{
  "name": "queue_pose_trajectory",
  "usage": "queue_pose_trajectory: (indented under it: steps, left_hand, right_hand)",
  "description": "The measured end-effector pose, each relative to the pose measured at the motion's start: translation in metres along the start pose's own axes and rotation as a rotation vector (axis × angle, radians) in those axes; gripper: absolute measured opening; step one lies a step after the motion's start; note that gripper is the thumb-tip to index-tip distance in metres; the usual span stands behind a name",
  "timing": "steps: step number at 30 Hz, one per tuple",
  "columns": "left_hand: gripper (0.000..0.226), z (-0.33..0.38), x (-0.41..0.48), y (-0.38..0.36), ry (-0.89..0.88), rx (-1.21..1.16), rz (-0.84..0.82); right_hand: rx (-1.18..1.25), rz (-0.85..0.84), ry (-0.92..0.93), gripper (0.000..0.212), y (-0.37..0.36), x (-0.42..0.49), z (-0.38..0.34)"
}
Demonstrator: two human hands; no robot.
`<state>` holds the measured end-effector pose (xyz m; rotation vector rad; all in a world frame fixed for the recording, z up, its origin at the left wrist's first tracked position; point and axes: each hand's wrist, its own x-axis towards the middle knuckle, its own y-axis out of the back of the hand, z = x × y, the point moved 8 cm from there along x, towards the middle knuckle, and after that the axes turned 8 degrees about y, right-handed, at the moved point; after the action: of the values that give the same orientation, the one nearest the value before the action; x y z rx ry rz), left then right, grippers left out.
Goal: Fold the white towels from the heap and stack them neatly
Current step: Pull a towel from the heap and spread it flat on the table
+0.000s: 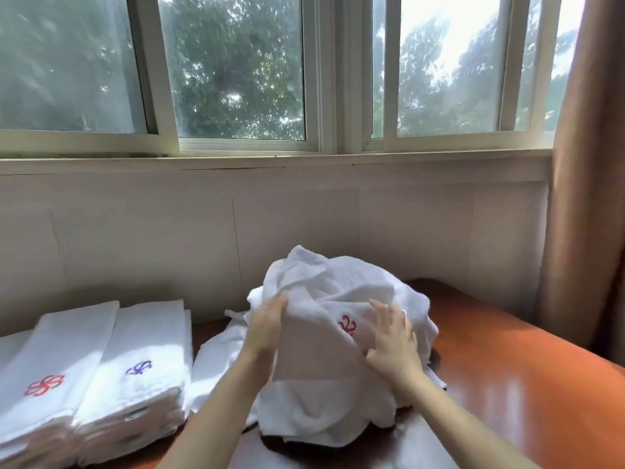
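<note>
Sitting on a glossy reddish-brown table (507,367), slightly right of centre and close to the wall below a window (236,72), is a heap of white towels (338,289). The heap is rumpled and rounded, with soft terry folds rising to a peak at the back. One towel is draped down its front. A dark shape shows beneath its lower edge, too hidden to identify.

An embroidered red emblem (347,325), a looping pinwheel shape, shows on the front of the heap between the two hands. To the left stand two stacks of folded towels, side by side and touching. The nearer left stack (50,350) carries a red pinwheel emblem on top. The stack beside it (148,333) carries the same design in blue-violet. Another white towel (216,360) lies flat between these stacks and the heap.

Both bare arms reach in from below. The left hand (267,324) lies against the heap's left side, fingers pointing up to a fold. Blur hides whether they pinch it. The right hand (394,340) rests on the heap's right front, fingers spread and only slightly bent, just beside the red emblem. The hands are apart, with the draped towel between them.

A brown curtain (588,164) hangs at the far right.
</note>
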<state>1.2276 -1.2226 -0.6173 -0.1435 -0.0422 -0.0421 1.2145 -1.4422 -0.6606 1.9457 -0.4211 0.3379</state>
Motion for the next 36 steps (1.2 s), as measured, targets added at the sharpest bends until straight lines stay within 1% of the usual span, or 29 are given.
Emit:
queue_pose_trajectory:
  steps: [1, 2, 3, 4, 5, 6, 8, 9, 11, 13, 15, 16, 17, 19, 20, 21, 22, 24, 26, 27, 28, 29, 30, 31, 32, 34, 35, 36]
  left_hand:
    - [0.036, 0.002, -0.009, 0.014, 0.047, -0.167, -0.041]
    - [0.037, 0.004, -0.017, 0.032, 0.073, -0.272, -0.054]
    - [0.039, 0.005, -0.025, 0.051, 0.096, -0.295, -0.037]
    - [0.041, 0.007, -0.034, 0.069, 0.118, -0.265, -0.009]
    - [0.041, 0.007, -0.043, 0.087, 0.137, -0.196, 0.039]
    - [0.038, 0.006, -0.05, 0.104, 0.145, -0.13, 0.103]
    - [0.024, 0.009, -0.063, 0.139, 0.138, -0.026, 0.236]
    - [0.023, 0.01, -0.071, 0.155, 0.145, 0.028, 0.277]
    - [0.028, 0.008, -0.084, 0.184, 0.175, 0.145, 0.317]
    - [0.023, 0.008, -0.104, 0.213, 0.166, 0.249, 0.352]
    - [0.023, 0.014, -0.127, 0.24, 0.14, 0.269, 0.373]
    - [0.021, 0.018, -0.137, 0.251, 0.142, 0.279, 0.346]
    - [0.018, 0.021, -0.145, 0.261, 0.168, 0.328, 0.291]
    - [0.019, 0.026, -0.162, 0.283, 0.237, 0.541, 0.182]
    - [0.026, 0.029, -0.169, 0.293, 0.257, 0.649, 0.154]
    - [0.038, 0.032, -0.176, 0.302, 0.269, 0.734, 0.141]
    - [0.045, 0.035, -0.183, 0.308, 0.27, 0.78, 0.129]
    - [0.044, 0.038, -0.197, 0.314, 0.259, 0.807, 0.059]
    - [0.034, 0.032, -0.211, 0.321, 0.304, 0.788, -0.053]
    - [0.03, 0.029, -0.219, 0.327, 0.33, 0.8, -0.112]
    - [0.028, 0.027, -0.225, 0.329, 0.35, 0.819, -0.165]
    - [0.026, 0.027, -0.23, 0.333, 0.365, 0.833, -0.198]
    - [0.025, 0.029, -0.236, 0.342, 0.369, 0.839, -0.209]
    - [0.024, 0.033, -0.241, 0.354, 0.36, 0.839, -0.193]
    - [0.025, 0.04, -0.245, 0.368, 0.338, 0.839, -0.144]
    - [0.031, 0.059, -0.253, 0.405, 0.254, 0.894, 0.067]
    - [0.032, 0.071, -0.257, 0.426, 0.201, 0.924, 0.204]
    - [0.033, 0.083, -0.262, 0.447, 0.148, 0.932, 0.346]
  right_hand:
    - [-0.036, -0.077, 0.023, 0.08, -0.006, -0.001, -0.003]
    - [-0.092, -0.126, 0.069, 0.076, -0.011, -0.003, -0.01]
    - [-0.168, -0.154, 0.142, 0.064, -0.016, -0.007, -0.021]
    - [-0.232, -0.182, 0.221, 0.049, -0.021, -0.014, -0.035]
    - [-0.244, -0.227, 0.288, 0.036, -0.028, -0.023, -0.05]
    - [-0.208, -0.301, 0.341, 0.028, -0.037, -0.035, -0.066]
    - [-0.109, -0.513, 0.426, 0.024, -0.057, -0.066, -0.097]
    - [-0.085, -0.604, 0.474, 0.023, -0.066, -0.085, -0.114]
    - [-0.014, -0.779, 0.558, 0.02, -0.081, -0.128, -0.145]
    - [0.14, -0.999, 0.591, 0.024, -0.094, -0.175, -0.169]
    - [0.191, -1.157, 0.64, 0.027, -0.099, -0.209, -0.189]
    - [0.189, -1.172, 0.658, 0.025, -0.1, -0.216, -0.198]
    - [0.199, -1.136, 0.666, 0.02, -0.098, -0.215, -0.207]
    - [0.249, -0.94, 0.661, 0.017, -0.091, -0.193, -0.227]
    - [0.25, -0.827, 0.654, 0.018, -0.087, -0.179, -0.237]
    - [0.239, -0.728, 0.643, 0.022, -0.083, -0.167, -0.247]
    - [0.225, -0.658, 0.629, 0.03, -0.084, -0.159, -0.259]
    - [0.214, -0.575, 0.662, 0.05, -0.091, -0.156, -0.294]
    - [0.215, -0.518, 0.803, 0.071, -0.098, -0.167, -0.342]
    - [0.198, -0.48, 0.906, 0.075, -0.103, -0.174, -0.371]
    - [0.162, -0.45, 1.001, 0.071, -0.107, -0.182, -0.394]
    - [0.094, -0.443, 1.093, 0.06, -0.114, -0.19, -0.415]
    - [-0.013, -0.493, 1.162, 0.046, -0.126, -0.198, -0.434]
    - [-0.153, -0.6, 1.191, 0.035, -0.141, -0.203, -0.445]
    - [-0.329, -0.73, 1.193, 0.031, -0.156, -0.205, -0.447]
    - [-0.673, -0.921, 1.183, 0.036, -0.168, -0.2, -0.435]
    - [-0.79, -0.995, 1.16, 0.036, -0.168, -0.193, -0.422]
    - [-0.825, -1.055, 1.09, 0.03, -0.166, -0.182, -0.407]
